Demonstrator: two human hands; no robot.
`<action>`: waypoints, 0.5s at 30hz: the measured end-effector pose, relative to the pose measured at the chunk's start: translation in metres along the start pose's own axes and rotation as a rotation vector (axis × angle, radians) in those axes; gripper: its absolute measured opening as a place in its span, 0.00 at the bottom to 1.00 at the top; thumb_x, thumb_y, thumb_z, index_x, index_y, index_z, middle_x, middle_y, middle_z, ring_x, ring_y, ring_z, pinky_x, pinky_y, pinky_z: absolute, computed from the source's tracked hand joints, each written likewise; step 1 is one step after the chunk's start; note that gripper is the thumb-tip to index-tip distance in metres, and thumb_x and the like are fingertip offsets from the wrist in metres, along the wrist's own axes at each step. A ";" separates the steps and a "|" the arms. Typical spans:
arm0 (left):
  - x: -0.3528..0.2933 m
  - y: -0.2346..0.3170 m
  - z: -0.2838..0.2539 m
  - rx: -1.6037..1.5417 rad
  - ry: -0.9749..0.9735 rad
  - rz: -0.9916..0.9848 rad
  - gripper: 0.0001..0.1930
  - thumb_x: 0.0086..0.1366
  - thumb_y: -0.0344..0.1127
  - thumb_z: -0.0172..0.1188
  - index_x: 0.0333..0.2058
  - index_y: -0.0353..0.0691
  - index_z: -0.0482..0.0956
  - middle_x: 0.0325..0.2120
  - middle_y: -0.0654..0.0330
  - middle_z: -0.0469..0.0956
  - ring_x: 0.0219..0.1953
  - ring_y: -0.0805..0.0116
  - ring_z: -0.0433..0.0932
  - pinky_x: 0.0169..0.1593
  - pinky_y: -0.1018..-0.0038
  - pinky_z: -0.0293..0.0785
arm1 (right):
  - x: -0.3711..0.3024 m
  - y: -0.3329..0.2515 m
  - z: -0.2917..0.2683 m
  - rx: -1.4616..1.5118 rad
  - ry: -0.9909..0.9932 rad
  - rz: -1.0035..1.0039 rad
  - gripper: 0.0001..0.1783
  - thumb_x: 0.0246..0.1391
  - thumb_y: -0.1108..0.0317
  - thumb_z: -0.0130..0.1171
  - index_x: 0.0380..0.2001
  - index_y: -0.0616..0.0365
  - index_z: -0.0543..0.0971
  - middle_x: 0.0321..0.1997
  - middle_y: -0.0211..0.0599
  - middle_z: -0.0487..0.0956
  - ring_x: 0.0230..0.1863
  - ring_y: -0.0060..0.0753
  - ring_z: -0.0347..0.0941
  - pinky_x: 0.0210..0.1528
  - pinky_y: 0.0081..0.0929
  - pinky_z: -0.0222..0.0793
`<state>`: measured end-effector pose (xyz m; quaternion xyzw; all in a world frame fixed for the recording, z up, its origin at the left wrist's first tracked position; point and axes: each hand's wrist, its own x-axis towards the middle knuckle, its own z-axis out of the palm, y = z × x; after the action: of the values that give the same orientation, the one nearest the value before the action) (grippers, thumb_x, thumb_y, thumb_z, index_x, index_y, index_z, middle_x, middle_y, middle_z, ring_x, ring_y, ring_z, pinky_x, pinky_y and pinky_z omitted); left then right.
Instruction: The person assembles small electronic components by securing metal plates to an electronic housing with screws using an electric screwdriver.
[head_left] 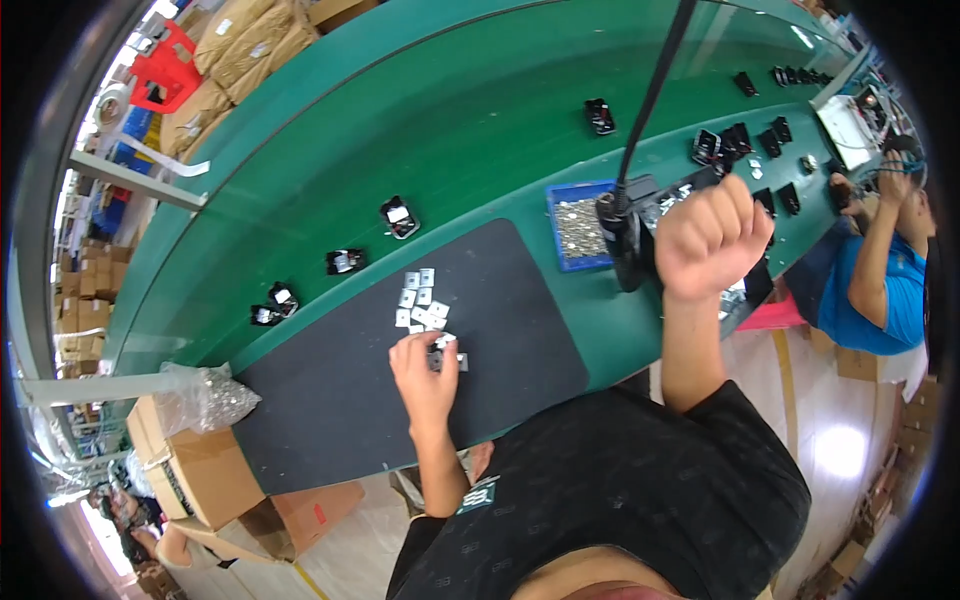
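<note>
My left hand (pixel 424 378) is over the dark work mat, its thumb and fingers curled around a small black part (pixel 436 357) with white on it. Most of that part is hidden by the fingers. Just beyond the fingertips lies a loose cluster of small white square pieces (pixel 424 297). My right hand (pixel 713 238) is raised in a closed fist to the right of a hanging black electric screwdriver (pixel 622 245), its fingers apart from the tool's body. Whatever the fist may hold is hidden.
A blue tray (pixel 553 228) of small metal parts stands beside the screwdriver. Black housings (pixel 400 217) sit along the green conveyor. At the left are a clear bag (pixel 225 398) of small parts and a cardboard box (pixel 205 470). A person in blue (pixel 875 290) works at far right.
</note>
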<state>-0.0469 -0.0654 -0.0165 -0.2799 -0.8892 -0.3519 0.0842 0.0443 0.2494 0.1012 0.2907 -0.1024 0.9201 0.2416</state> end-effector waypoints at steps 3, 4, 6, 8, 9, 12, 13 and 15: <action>0.004 0.018 -0.006 -0.178 0.017 0.096 0.05 0.54 0.26 0.61 0.30 0.35 0.77 0.27 0.55 0.77 0.32 0.57 0.74 0.38 0.68 0.70 | -0.011 0.016 0.025 0.232 -0.148 0.144 0.20 0.53 0.63 0.52 0.12 0.49 0.58 0.09 0.21 0.58 0.10 0.16 0.50 0.13 0.14 0.46; 0.008 0.026 -0.005 -0.205 0.017 0.186 0.01 0.54 0.24 0.58 0.27 0.35 0.76 0.24 0.56 0.76 0.28 0.58 0.74 0.35 0.69 0.70 | -0.011 0.018 0.027 0.279 -0.195 0.196 0.19 0.53 0.64 0.52 0.12 0.50 0.59 0.09 0.22 0.58 0.09 0.15 0.49 0.12 0.14 0.45; 0.009 0.038 -0.003 -0.317 -0.026 0.242 0.02 0.52 0.22 0.57 0.25 0.35 0.75 0.23 0.56 0.75 0.27 0.58 0.73 0.34 0.68 0.69 | -0.011 0.020 0.029 0.375 -0.308 0.297 0.18 0.52 0.66 0.49 0.11 0.51 0.60 0.08 0.23 0.58 0.08 0.16 0.49 0.11 0.14 0.45; 0.012 0.052 0.000 -0.456 -0.051 0.351 0.04 0.47 0.20 0.53 0.20 0.36 0.71 0.18 0.57 0.71 0.23 0.59 0.71 0.29 0.68 0.68 | -0.009 0.022 0.027 0.403 -0.389 0.322 0.18 0.52 0.66 0.48 0.11 0.51 0.60 0.08 0.23 0.58 0.08 0.16 0.50 0.11 0.14 0.45; 0.015 0.058 0.001 -0.466 -0.048 0.342 0.04 0.47 0.20 0.53 0.20 0.36 0.71 0.18 0.57 0.71 0.23 0.59 0.71 0.29 0.68 0.68 | -0.008 0.022 0.028 0.440 -0.485 0.340 0.18 0.52 0.66 0.48 0.11 0.51 0.60 0.08 0.24 0.58 0.09 0.16 0.50 0.11 0.15 0.45; 0.021 0.077 -0.001 -0.623 -0.044 0.445 0.04 0.45 0.22 0.54 0.18 0.36 0.69 0.15 0.58 0.67 0.19 0.61 0.67 0.24 0.70 0.65 | -0.011 0.022 0.032 0.453 -0.494 0.377 0.18 0.52 0.66 0.46 0.10 0.51 0.59 0.09 0.24 0.57 0.09 0.16 0.50 0.11 0.16 0.45; 0.024 0.082 -0.001 -0.622 -0.044 0.434 0.04 0.45 0.22 0.54 0.18 0.36 0.69 0.15 0.58 0.67 0.19 0.61 0.67 0.24 0.70 0.65 | -0.013 0.023 0.032 0.458 -0.514 0.400 0.19 0.52 0.66 0.46 0.09 0.51 0.59 0.09 0.23 0.56 0.09 0.16 0.50 0.11 0.16 0.45; 0.033 0.094 -0.004 -0.754 -0.073 0.510 0.04 0.44 0.21 0.54 0.17 0.36 0.69 0.14 0.58 0.66 0.18 0.62 0.66 0.22 0.71 0.62 | -0.015 0.027 0.037 0.487 -0.495 0.425 0.19 0.51 0.66 0.46 0.09 0.51 0.59 0.09 0.23 0.55 0.09 0.16 0.49 0.11 0.16 0.44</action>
<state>-0.0219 0.0017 0.0523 -0.5130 -0.6042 -0.6090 0.0290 0.0591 0.2080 0.1207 0.5244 0.0057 0.8492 -0.0617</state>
